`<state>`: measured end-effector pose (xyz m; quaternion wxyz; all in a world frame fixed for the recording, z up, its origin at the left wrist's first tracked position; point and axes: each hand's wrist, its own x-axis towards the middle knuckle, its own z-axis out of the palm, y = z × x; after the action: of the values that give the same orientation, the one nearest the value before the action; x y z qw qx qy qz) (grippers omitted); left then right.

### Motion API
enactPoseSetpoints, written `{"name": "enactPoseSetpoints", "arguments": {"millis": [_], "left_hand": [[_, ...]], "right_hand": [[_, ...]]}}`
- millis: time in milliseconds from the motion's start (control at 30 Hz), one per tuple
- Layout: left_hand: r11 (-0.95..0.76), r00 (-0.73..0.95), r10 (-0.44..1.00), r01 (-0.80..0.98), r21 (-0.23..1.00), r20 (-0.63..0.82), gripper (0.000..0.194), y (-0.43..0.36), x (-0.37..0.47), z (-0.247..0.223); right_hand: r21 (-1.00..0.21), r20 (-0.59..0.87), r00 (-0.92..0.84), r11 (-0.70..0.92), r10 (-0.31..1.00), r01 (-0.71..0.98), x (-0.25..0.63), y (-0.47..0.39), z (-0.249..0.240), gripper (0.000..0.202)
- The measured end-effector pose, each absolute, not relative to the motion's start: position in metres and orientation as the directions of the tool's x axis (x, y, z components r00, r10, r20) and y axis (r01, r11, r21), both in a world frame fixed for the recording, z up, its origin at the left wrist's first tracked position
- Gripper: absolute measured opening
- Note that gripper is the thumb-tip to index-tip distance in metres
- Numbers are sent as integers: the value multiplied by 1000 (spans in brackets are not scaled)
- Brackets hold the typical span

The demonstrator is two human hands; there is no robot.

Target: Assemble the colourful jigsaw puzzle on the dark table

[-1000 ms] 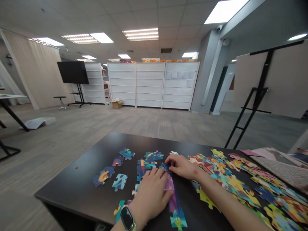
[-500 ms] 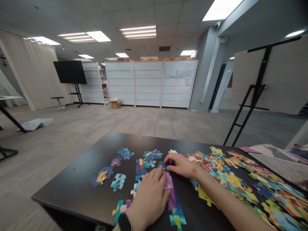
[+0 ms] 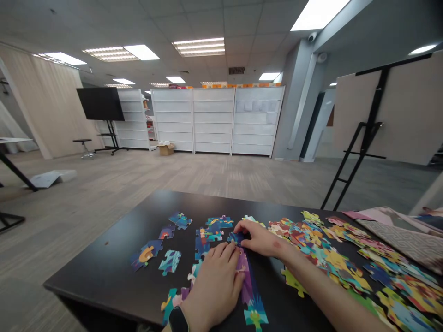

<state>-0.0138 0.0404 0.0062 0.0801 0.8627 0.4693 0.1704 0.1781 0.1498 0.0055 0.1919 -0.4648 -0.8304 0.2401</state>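
My left hand (image 3: 220, 279) lies flat, fingers stretched forward, over a partly joined jigsaw section. A purple and blue strip of joined pieces (image 3: 248, 281) shows to its right, ending in a teal piece. My right hand (image 3: 254, 236) pinches a dark blue puzzle piece (image 3: 236, 238) between thumb and fingers, at the far end of the purple strip. Whether that piece interlocks with its neighbours is hidden by the fingers. Just left of it is a joined blue section (image 3: 209, 234). Under and beside my left hand, several other pieces are partly covered.
Loose blue pieces (image 3: 146, 254) and a teal piece (image 3: 170, 262) lie on the left of the black table (image 3: 114, 276). A large pile of colourful pieces (image 3: 325, 256) spreads across the right side, beside folded cloth (image 3: 403, 235). An easel (image 3: 372, 120) stands beyond.
My right hand has shifted slightly left, and more of the dark blue piece shows at its fingertips. My left hand has barely moved.
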Motion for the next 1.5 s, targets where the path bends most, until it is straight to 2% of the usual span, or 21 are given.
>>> {"name": "enactPoseSetpoints", "arguments": {"millis": [400,633,833,900,967,1167,1333,1433,1500], "left_hand": [[-522,485,853,805,282,195,45,39,-14,6],[-516,463,856,791,329,231,38,36,-14,9],[-505,407,860,760,408,308,31,46,-19,14],[-456,321,880,774,439,349,25,58,-31,20],[-352,193,907,837,419,375,19,74,-50,25],[-58,-57,944,941,332,324,27,112,-113,18],[-47,-60,953,939,341,297,18,112,-120,7],[-68,-54,955,917,394,291,10,113,-120,6],[-92,-53,952,891,445,303,14,114,-123,7]], "right_hand": [[-658,145,-475,443,868,609,176,149,8,37],[-799,237,-406,415,883,435,168,153,6,23],[-907,237,-259,309,936,286,159,163,-13,28],[-909,235,-255,305,938,285,159,165,-19,29],[-898,245,-264,321,933,301,159,167,-22,28],[-859,286,-286,377,915,346,153,161,-15,23],[-868,206,-544,409,813,281,144,134,3,23],[-785,185,-638,504,747,361,142,119,15,26],[-711,217,-624,560,750,425,143,116,19,27]]}}
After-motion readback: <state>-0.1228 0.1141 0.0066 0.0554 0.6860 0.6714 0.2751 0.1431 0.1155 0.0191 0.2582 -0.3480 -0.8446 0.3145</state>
